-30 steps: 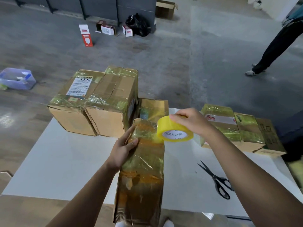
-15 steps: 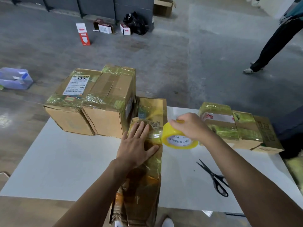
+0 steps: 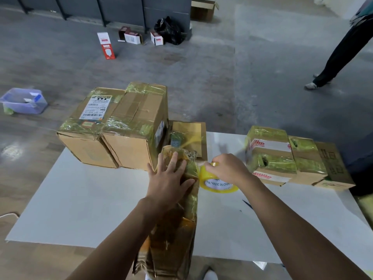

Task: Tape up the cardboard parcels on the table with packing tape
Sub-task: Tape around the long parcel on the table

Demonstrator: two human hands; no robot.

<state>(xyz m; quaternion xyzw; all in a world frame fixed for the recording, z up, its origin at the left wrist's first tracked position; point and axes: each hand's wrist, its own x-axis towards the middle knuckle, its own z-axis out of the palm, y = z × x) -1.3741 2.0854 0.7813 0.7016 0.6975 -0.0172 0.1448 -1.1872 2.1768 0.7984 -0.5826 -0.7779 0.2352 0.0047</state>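
A long, narrow cardboard parcel (image 3: 177,229) wrapped in yellowish tape lies lengthwise in the middle of the white table (image 3: 80,199), its near end past the table's front edge. My left hand (image 3: 169,178) presses flat on its far end, fingers spread. My right hand (image 3: 226,168) grips a yellow roll of packing tape (image 3: 218,183) against the parcel's right side, low near the tabletop. Two big taped boxes (image 3: 121,128) stand at the back left. Behind the long parcel lies a flat brown parcel (image 3: 189,136).
A row of smaller taped boxes (image 3: 282,156) sits at the table's right. My right forearm hides most of the scissors; a dark blade tip (image 3: 247,204) shows. On the floor are a plastic tub (image 3: 24,101), small cartons (image 3: 107,45) and a person's legs (image 3: 339,53).
My left hand moved from the parcel's left side onto its top and flattened. My right hand brought the tape roll down from above the parcel to its right side.
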